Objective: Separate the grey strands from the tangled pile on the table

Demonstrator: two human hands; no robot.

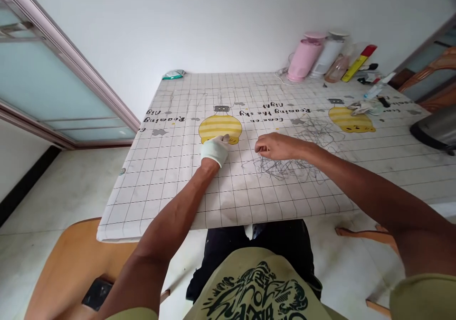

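Observation:
A loose tangle of thin dark strands (285, 169) lies on the checked tablecloth (167, 187); whether they are thread, wire or hair I cannot make out. My right hand (272, 145) is bare and closed in a pinch over the left part of the tangle. What its fingertips hold, if anything, is too fine to see. My left hand (215, 150) wears a white glove and rests near a printed yellow striped figure (220, 126). Its fingers look curled together, their tips partly hidden.
Along the wall stand a pink cylinder (304, 59), a white cylinder (326, 56), a bottle (335, 69) and a yellow box with a red end (359, 63). A green packet (174, 74) lies at the back left corner. A metal kettle (436, 130) sits at right. A phone (98, 292) lies on a wooden chair (67, 268).

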